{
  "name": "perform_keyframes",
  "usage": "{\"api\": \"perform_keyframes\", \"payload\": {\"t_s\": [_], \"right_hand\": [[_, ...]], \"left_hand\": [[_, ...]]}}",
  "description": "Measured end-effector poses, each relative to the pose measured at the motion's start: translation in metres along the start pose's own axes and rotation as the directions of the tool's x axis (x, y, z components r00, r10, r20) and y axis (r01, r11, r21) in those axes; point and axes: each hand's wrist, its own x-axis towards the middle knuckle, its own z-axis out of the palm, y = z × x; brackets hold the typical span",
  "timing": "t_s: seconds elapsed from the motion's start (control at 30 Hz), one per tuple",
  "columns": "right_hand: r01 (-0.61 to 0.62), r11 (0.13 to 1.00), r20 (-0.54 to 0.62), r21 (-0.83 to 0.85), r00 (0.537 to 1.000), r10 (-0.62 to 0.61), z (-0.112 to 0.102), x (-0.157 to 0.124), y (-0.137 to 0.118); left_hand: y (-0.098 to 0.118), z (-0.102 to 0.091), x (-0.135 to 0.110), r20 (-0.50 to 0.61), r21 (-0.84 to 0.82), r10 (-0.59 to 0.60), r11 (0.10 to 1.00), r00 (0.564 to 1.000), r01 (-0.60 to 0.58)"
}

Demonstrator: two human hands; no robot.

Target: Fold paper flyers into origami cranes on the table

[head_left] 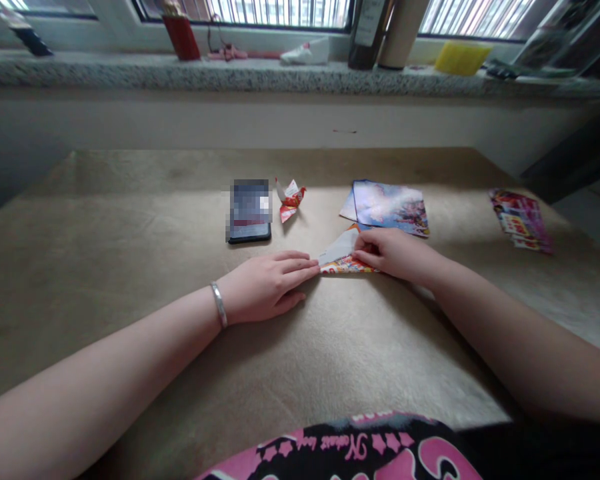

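Part-folded, with white and printed faces both showing

Holds the folded paper (337,251) down on the table (305,373), straight ahead and between both hands. Rests the left hand (273,283) palm down, with fingers stretched close together and tips touching the left corner. Curls the right hand (393,253), pinching the paper between thumb and forefinger toward the right end.

Seems partway along: creased at least once, to judge by white and printed faces showing together. Not yet closed into a finished form; probably with more folding left.

Shows bright, many-coloured print along the near edge, plain white behind, and orange at the far tip. Tapers to a narrow point at left; hidden at right by the hand, making layers impossible to count.

Farther off: a phone (250,223), just beside a small red-and-white paper figure (292,201); printed sheets (390,205) beyond the right hand; printed slips (523,223) well to the right. Farthest: a stone window sill (260,75).
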Motion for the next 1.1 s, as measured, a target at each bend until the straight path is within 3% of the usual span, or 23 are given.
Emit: {"api": "perform_keyframes", "payload": {"t_s": [0.27,0.4,0.47,0.7,1.1], "right_hand": [[0.02,0.993,-0.018,-0.115,1.0,-0.023,-0.001,-0.001,0.003],[0.143,0.906,-0.117,-0.397,0.972,-0.205,-0.001,-0.004,-0.011],[0.183,0.872,-0.132,-0.455,0.954,-0.27,0.0,-0.006,-0.018],[0.274,0.885,-0.114,-0.377,0.934,-0.338,0.012,-0.006,-0.04],[0.193,0.969,-0.098,-0.156,0.973,-0.21,0.017,0.003,-0.034]], "left_hand": [[0.003,0.0,0.002,0.017,-0.009,0.005,1.0,1.0,-0.005],[0.003,0.0,0.003,0.009,-0.004,0.017,1.0,1.0,-0.017],[0.003,0.0,0.003,0.007,0.004,0.023,1.0,1.0,-0.023],[0.002,0.002,0.003,0.012,0.033,0.036,0.999,0.999,-0.036],[-0.001,0.001,0.006,0.018,0.022,0.054,0.998,0.998,-0.054]]}}
